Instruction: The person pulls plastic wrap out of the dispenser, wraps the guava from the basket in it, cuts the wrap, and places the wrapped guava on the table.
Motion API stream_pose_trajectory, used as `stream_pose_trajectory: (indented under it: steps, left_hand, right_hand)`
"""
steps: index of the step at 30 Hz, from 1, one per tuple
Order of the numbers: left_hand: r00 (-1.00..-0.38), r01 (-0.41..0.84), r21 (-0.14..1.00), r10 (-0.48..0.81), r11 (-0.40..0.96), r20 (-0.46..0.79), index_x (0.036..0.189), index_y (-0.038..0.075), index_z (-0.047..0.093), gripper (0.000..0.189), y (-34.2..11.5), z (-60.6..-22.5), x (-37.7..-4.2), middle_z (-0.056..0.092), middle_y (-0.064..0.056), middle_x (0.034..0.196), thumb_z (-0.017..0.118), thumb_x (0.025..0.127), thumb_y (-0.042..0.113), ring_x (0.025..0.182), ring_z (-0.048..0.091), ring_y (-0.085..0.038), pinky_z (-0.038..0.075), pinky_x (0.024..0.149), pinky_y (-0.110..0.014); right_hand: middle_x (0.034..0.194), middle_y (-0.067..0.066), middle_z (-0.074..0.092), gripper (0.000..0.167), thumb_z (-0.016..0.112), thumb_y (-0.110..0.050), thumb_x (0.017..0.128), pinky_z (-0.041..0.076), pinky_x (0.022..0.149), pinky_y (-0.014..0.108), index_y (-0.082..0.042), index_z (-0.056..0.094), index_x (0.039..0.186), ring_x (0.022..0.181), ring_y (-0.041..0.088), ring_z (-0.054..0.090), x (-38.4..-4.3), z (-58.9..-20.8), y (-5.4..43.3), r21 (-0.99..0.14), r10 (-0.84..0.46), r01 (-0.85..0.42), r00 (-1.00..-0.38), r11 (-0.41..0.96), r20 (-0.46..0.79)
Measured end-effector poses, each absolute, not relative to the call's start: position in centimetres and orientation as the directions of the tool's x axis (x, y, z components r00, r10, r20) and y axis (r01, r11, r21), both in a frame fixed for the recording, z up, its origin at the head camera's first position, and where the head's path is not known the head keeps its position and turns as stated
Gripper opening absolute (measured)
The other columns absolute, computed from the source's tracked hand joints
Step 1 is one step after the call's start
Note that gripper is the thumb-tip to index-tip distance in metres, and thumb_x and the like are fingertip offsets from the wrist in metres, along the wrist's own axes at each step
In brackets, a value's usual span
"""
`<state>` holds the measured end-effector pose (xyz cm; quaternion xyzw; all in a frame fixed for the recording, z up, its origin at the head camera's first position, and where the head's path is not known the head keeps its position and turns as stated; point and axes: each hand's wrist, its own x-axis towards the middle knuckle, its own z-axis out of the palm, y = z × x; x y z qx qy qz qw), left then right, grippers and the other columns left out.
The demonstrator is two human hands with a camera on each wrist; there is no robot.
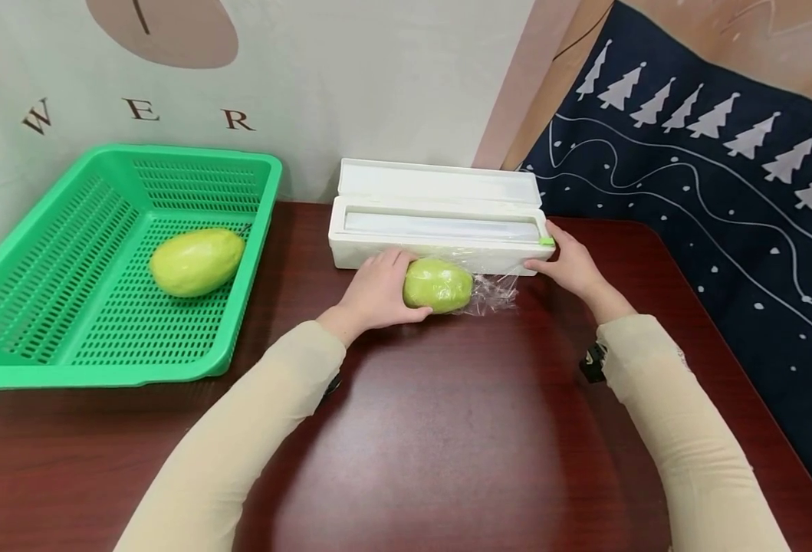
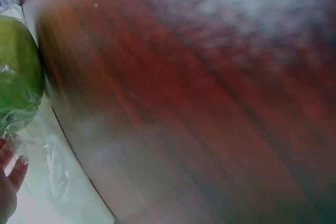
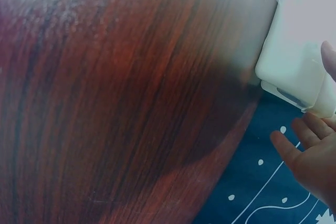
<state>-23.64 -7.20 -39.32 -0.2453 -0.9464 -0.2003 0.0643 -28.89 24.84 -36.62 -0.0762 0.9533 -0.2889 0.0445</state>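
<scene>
A green papaya [image 1: 438, 286] with clear cling film over it lies on the table just in front of the white cling film dispenser [image 1: 440, 257]. My left hand [image 1: 378, 291] holds its left end, fingers behind and thumb in front. Loose cling film [image 1: 495, 294] bunches at the papaya's right side. The dispenser's lid [image 1: 440, 180] is up, with the film roll [image 1: 440, 226] inside. My right hand [image 1: 574, 264] grips the dispenser's right end, by a small green slider [image 1: 547, 241]. In the right wrist view, its fingers [image 3: 310, 135] lie about that end.
A green plastic basket [image 1: 250, 291] stands at the left with another yellow-green papaya [image 1: 197, 262] in it. Behind the table hang a pale printed cloth [image 1: 392, 77] and a navy cloth with trees [image 1: 688, 184]. The dark red tabletop [image 1: 475, 429] is glossy.
</scene>
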Motion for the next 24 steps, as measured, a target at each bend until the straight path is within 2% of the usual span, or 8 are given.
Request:
stream_pose_trajectory:
  steps: [9,18,24]
  left_hand:
    - [-0.894,0.447,0.274,0.417,0.852,0.162,0.133,0.011,0.041,0.083,-6.88,-39.08,-24.19,0.048,-0.009,0.124,0.065,0.071,0.062,0.119,0.045,-0.026,0.037,0.098,-0.043]
    - [-0.899,0.439,0.31,0.415,0.843,0.144,0.135,0.014,0.039,0.086,-7.39,-38.76,-23.73,0.047,-0.008,0.129,0.065,0.07,0.064,0.124,0.041,-0.026,0.035,0.102,-0.045]
    - [-0.9,0.435,0.34,0.402,0.834,0.168,0.133,0.015,0.042,0.077,-7.42,-38.73,-23.46,0.048,-0.007,0.126,0.062,0.075,0.062,0.121,0.043,-0.024,0.037,0.099,-0.044]
  right_hand:
    - [0.15,0.022,0.027,0.086,0.069,-0.022,0.084,0.022,0.112,0.053,-0.006,0.016,0.149,0.135,0.038,0.029,-29.17,-36.82,24.97,-0.558,-0.156,-0.104,-0.987,0.823,-0.045]
    - [0.146,0.03,0.027,0.084,0.066,-0.024,0.087,0.025,0.11,0.054,-0.005,0.013,0.15,0.13,0.042,0.032,-29.32,-36.49,24.67,-0.494,-0.179,-0.13,-0.982,0.859,-0.053]
    - [0.15,0.027,0.022,0.089,0.065,-0.028,0.087,0.021,0.112,0.054,-0.009,0.006,0.151,0.135,0.041,0.026,-29.42,-36.45,24.83,-0.499,-0.168,-0.1,-0.982,0.861,-0.092]
